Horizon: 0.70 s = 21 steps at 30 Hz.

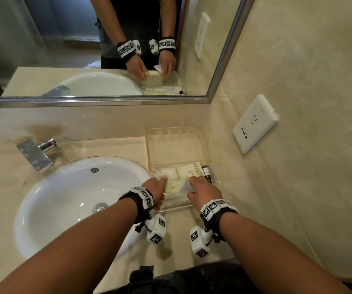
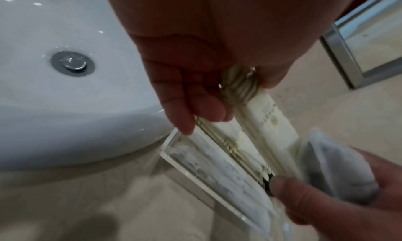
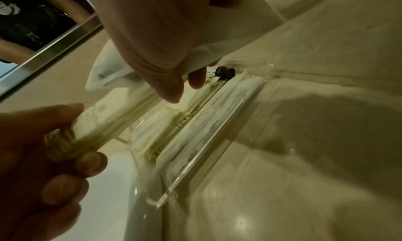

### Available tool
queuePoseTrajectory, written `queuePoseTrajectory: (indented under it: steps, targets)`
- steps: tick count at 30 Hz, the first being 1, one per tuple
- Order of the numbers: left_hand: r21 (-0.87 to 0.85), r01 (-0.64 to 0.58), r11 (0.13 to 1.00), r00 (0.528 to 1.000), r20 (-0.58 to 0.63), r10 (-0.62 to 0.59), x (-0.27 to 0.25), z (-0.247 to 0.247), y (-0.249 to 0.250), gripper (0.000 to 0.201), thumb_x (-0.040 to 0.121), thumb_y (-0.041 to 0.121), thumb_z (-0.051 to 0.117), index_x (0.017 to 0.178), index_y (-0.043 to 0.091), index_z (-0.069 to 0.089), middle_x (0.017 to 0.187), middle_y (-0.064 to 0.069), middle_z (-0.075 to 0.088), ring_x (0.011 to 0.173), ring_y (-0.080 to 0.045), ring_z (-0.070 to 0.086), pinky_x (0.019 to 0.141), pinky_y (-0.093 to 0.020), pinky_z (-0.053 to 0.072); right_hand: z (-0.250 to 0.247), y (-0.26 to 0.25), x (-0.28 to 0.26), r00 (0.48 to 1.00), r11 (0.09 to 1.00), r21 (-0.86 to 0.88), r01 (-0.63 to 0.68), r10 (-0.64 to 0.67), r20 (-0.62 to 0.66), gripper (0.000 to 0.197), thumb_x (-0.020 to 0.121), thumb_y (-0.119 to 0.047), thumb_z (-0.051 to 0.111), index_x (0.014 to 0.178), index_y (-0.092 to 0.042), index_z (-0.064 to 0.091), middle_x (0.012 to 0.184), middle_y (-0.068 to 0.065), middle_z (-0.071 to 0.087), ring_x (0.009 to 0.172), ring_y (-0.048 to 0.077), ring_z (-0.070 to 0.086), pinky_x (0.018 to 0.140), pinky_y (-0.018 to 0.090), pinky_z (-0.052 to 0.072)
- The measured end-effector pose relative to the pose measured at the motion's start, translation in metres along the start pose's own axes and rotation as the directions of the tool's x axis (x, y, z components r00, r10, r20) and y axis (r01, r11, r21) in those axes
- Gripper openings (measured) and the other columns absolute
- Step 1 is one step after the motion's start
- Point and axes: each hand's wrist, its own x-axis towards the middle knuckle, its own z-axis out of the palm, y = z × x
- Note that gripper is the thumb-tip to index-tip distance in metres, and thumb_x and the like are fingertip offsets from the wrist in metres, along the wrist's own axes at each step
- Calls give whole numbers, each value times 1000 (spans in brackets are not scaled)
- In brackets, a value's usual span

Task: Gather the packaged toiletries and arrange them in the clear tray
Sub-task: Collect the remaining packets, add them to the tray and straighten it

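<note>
A clear tray [image 1: 171, 132] sits in the counter corner, right of the basin. In its near end lie flat cream packets [image 1: 184, 171] and a small dark bottle [image 1: 206, 172]. My left hand [image 1: 162, 183] grips one end of a long cream packet bundle [image 2: 272, 124] held over the tray's near part. My right hand [image 1: 194, 183] holds a white sachet [image 1: 186, 186] against its palm, and its fingertips touch the bundle's other end. The tray's near rim [image 3: 206, 150] and the bottle's cap [image 3: 225, 73] show in the right wrist view, below the bundle [image 3: 104, 117].
A white basin [image 1: 69, 198] with a chrome tap [image 1: 37, 153] fills the left of the counter. A mirror [image 1: 107, 49] runs along the back, and the tiled wall with a white socket [image 1: 255, 124] stands close on the right. The tray's far half [image 1: 171, 149] holds nothing.
</note>
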Motion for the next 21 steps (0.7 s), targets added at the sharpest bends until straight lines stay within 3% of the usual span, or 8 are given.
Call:
queuePoseTrajectory:
  steps: [3,7,12,15,17,19,21]
  targets:
    - [2,-46,999,999,2,46,7,4,-7,49,95,58,44,101,10,54,84,-10,66,61,-22,62,59,-36,59,-2,12,5,1000,999,-37,-12,12,10,23,89,-26,54,112,-29,54,112,-1,56,84,21,63,75,34,55]
    - [-72,-65,995,998,-12,64,16,4,-11,39,97,42,53,101,4,57,87,-12,66,62,-23,61,63,-39,59,-2,19,12,999,997,-81,-10,14,46,27,89,-29,55,116,-28,54,113,1,55,84,24,64,75,35,55]
    - [-32,-42,999,998,-56,41,27,8,-16,33,98,33,51,101,2,59,86,-11,68,61,-23,62,63,-37,56,1,22,26,995,992,-127,9,5,104,35,92,-28,55,127,-26,52,120,4,52,90,26,64,74,32,50]
    - [49,-8,999,999,-52,10,34,11,-20,33,98,34,49,101,3,58,86,-11,68,63,-23,64,67,-38,57,4,24,33,990,988,-149,29,-7,140,38,93,-27,54,130,-25,51,124,6,52,93,27,63,77,34,52]
    - [214,-9,977,996,-84,28,39,10,-21,33,97,36,48,102,5,57,93,-13,69,74,-26,67,75,-40,59,5,26,37,989,989,-146,32,-10,147,39,93,-26,55,131,-25,50,124,6,52,94,27,63,76,33,51]
    - [394,-32,919,987,-130,90,42,11,-23,36,96,37,48,115,7,55,107,-11,67,89,-26,66,74,-33,51,7,29,40,990,990,-137,20,0,144,38,92,-25,55,130,-25,51,123,6,52,94,27,63,74,32,49]
    - [463,-60,884,981,-136,137,44,16,-24,46,97,38,50,132,9,48,120,-9,63,102,-25,63,79,-30,46,8,33,42,989,991,-133,1,18,145,37,92,-24,55,128,-23,51,122,7,52,95,27,63,76,33,50]
